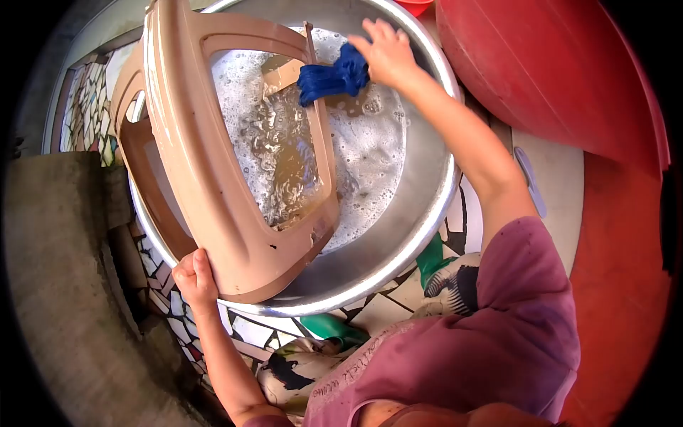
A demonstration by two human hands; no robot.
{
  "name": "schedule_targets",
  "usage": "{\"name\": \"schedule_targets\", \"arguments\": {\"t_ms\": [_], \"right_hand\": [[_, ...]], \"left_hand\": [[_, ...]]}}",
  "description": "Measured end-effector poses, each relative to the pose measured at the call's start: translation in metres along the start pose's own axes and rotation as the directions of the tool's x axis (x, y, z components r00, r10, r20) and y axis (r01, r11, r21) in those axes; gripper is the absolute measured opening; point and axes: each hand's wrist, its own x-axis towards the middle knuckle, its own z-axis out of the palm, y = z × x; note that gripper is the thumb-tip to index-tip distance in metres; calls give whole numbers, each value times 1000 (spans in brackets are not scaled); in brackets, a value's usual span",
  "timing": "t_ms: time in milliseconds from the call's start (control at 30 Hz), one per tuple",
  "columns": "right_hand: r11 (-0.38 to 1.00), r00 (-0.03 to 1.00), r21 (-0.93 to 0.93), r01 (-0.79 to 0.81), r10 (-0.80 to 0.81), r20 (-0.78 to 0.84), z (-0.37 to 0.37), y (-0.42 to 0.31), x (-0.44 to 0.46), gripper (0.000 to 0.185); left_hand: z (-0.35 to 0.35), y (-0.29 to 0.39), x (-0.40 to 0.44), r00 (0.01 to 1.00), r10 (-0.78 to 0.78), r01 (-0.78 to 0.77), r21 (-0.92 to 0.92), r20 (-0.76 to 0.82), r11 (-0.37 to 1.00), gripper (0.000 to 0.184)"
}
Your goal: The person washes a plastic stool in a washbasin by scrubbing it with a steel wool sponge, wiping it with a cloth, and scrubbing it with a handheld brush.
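Note:
A beige plastic stool (186,142) lies tilted on its side in a large metal basin (420,192), partly in foamy water (370,185). My left hand (196,279) is closed around the stool's lower left edge, near the basin's front rim. At the far side, my right hand (390,55) holds one end of a bunched blue mesh cloth (334,75). The cloth's other end drapes across the stool's right-hand bar. Some fingers of the right hand stick out, and its grip is partly hidden by the cloth.
A big red tub (541,71) stands at the right, beside a grey-blue sandal or similar object (530,181). Broken-tile mosaic (252,333) surrounds the basin. Green boots (334,329) are close to its front. A concrete ledge (64,285) runs along the left.

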Motion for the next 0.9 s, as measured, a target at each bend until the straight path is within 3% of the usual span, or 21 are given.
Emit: {"name": "schedule_targets", "arguments": {"t_ms": [33,67,100,133,167,267,333,367,433,500,567,633,667,700,733,833,900], "right_hand": [[997,861,47,-60,28,508,-16,-15,4,36],[997,676,77,1,-58,735,-26,-37,-2,33],[985,503,171,36,-166,848,-11,-55,-22,34],[948,345,315,44,-311,885,2,-75,-42,40],[923,302,376,84,-383,873,-6,-93,-54,46],[940,331,340,20,-327,885,10,-123,-85,52],[959,112,273,82,-281,953,21,-143,-107,64],[954,118,287,85,-295,948,31,-150,-125,64],[891,348,425,160,-454,820,46,-153,-167,64],[858,422,511,45,-480,769,36,-125,-150,54],[967,298,249,-59,-221,929,74,-110,-142,49],[964,251,228,-141,-188,950,76,-96,-125,50],[951,257,230,-204,-175,951,69,-88,-121,54],[933,314,266,-240,-185,931,56,-90,-125,58],[917,382,307,-253,-197,903,36,-93,-129,62],[824,589,498,-272,-266,763,-38,-81,-126,75],[700,686,623,-348,-264,679,-83,-38,-119,62]], "left_hand": [[1,0,0,1000,-6,6,-12,-4,1000,47],[0,0,0,1000,-7,7,-16,-12,1000,47],[0,1,0,1000,-16,16,-19,1,1000,47],[-1,2,-1,1000,-24,24,-19,19,1000,47],[-1,2,-1,1000,-19,19,-19,14,1000,47],[0,-1,0,1000,-4,6,-47,31,999,45],[-1,5,0,999,6,-6,-5,35,1000,43],[0,7,2,999,25,-24,-4,28,1000,42],[-1,11,5,997,68,-67,-14,48,998,41],[-3,14,6,998,50,-50,-5,36,999,41],[-4,9,5,998,51,-51,-14,30,999,41],[-3,6,5,998,52,-51,-22,38,998,39],[-7,-7,-2,998,-42,41,13,43,999,39],[-6,-28,-5,992,-102,102,16,68,995,39],[0,-42,-6,996,-86,86,6,-5,996,41],[3,-35,3,1000,-2,5,-127,21,992,44],[-2,-25,6,997,14,-6,-107,72,994,46]]}}
